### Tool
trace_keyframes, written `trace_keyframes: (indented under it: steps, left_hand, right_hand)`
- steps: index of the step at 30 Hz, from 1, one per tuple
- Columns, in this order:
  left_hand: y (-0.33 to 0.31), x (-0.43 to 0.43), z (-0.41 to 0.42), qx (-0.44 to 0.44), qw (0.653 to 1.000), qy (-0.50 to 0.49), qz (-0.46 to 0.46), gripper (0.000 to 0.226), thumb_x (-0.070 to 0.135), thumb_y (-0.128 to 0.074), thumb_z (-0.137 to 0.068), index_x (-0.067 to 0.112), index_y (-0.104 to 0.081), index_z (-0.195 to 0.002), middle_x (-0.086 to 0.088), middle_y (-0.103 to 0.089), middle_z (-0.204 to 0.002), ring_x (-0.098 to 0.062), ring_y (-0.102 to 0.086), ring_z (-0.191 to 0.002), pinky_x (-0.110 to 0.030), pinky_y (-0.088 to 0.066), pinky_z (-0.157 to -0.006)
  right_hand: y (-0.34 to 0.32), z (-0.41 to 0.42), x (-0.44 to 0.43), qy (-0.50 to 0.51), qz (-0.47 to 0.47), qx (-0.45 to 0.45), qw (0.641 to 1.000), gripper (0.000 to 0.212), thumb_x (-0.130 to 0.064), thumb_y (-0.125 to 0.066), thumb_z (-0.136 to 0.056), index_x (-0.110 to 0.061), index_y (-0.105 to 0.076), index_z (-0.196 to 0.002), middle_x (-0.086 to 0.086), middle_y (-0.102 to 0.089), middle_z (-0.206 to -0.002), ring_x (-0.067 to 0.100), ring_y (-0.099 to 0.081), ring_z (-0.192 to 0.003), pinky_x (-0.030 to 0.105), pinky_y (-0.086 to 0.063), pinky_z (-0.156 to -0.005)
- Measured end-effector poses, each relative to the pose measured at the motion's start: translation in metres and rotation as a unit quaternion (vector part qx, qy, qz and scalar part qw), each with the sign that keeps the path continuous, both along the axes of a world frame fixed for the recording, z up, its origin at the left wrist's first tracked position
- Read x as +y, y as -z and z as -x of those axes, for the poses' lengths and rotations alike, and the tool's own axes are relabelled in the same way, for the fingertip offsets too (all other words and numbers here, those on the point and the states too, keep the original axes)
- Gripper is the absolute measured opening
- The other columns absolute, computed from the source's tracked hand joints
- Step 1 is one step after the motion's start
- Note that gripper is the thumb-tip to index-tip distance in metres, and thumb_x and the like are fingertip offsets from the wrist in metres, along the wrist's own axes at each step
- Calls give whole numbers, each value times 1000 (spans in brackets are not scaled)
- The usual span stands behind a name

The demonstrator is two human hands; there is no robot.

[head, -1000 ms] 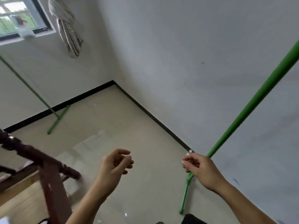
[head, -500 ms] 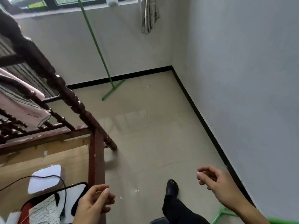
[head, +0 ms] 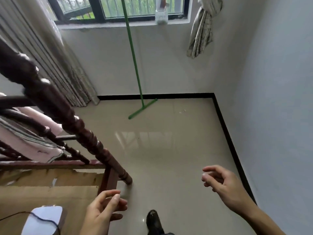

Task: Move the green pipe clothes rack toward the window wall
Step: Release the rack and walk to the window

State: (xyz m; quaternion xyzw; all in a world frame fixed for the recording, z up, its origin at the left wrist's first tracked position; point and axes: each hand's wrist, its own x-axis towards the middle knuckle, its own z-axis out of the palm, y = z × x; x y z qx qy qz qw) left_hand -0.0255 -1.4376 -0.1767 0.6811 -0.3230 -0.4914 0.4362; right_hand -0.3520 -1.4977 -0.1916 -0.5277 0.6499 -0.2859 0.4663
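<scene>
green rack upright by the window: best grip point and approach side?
Grip the green upright pipe partway up, well above its floor foot. It is a thin round rod, so a full wrap fits. Come from the room side: the window wall lies close behind it. Both the left hand and right hand are empty.

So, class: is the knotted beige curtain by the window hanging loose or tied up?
Tied up: the knotted beige curtain is bunched, ending well above the floor.
</scene>
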Motion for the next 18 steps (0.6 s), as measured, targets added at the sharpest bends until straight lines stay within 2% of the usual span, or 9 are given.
trace_keyframes:
  steps: [3,6,10,14,18]
  left_hand:
    - [11,-51,-8,4,1000,-17,-16,7,2,-61,-87,-2,-65,-92,-28,-73,-75,-41,-69,-70,-47,-52,-67]
    - [23,-119,-19,8,1000,-22,-11,12,-5,-54,-89,-1,-65,-89,-26,-73,-73,-38,-69,-67,-42,-53,-64]
    - [11,-218,-41,3,1000,-9,20,11,-7,-54,-88,-2,-64,-88,-21,-74,-66,-35,-68,-63,-34,-56,-54]
    - [-9,-304,-63,2,999,14,40,11,-2,-54,-89,1,-64,-91,-14,-74,-65,-25,-69,-62,-34,-53,-54]
    - [-11,-365,-83,4,999,-4,40,12,-3,-54,-89,2,-65,-89,-14,-74,-65,-22,-70,-59,-37,-53,-56]
  right_hand:
    - [7,-15,-63,-24,0,1,1000,10,-17,-69,-87,-23,-67,-95,8,-75,-78,15,-72,-71,20,-49,-62]
    - [16,-31,-124,-25,2,7,1000,11,-14,-70,-86,-20,-67,-95,12,-75,-76,18,-71,-68,17,-49,-59]
    - [2,-53,-211,-9,6,0,1000,12,-11,-69,-87,-18,-67,-96,16,-74,-76,23,-70,-70,12,-49,-55]
    - [-16,-79,-295,-28,30,2,999,13,-15,-69,-86,-23,-67,-96,11,-75,-76,18,-71,-69,20,-51,-61]
    - [-5,-102,-363,-48,11,10,999,13,-17,-70,-86,-25,-67,-96,8,-76,-77,16,-72,-70,27,-49,-65]
